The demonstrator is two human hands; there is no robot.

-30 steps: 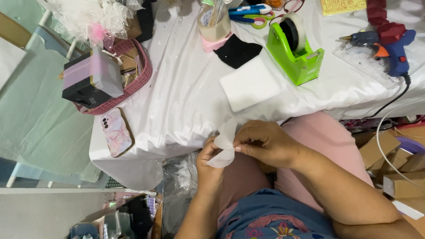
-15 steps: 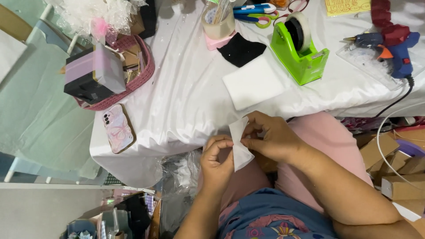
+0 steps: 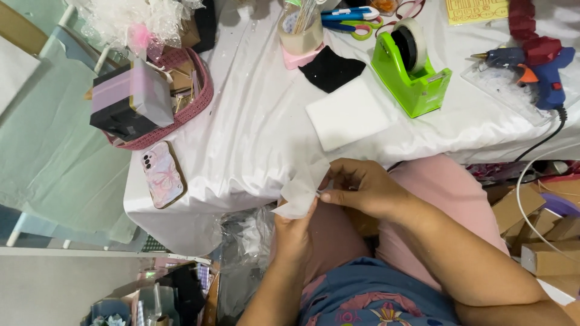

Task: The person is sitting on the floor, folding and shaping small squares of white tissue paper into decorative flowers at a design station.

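Here, a white-clothed table (image 3: pixel 254 139) fills the far view, with a green tape dispenser (image 3: pixel 414 72) at far right. Near its edge, the right hand (image 3: pixel 362 190) and left hand (image 3: pixel 296 232) pinch a small white fabric piece (image 3: pixel 304 192) between fingertips.

one tape dispenser (image 3: pixel 413 71), one glue gun (image 3: pixel 531 63), one phone (image 3: pixel 163 174), two hands (image 3: pixel 362 187)

head camera looks steeply down, close over the table (image 3: pixel 254 133).
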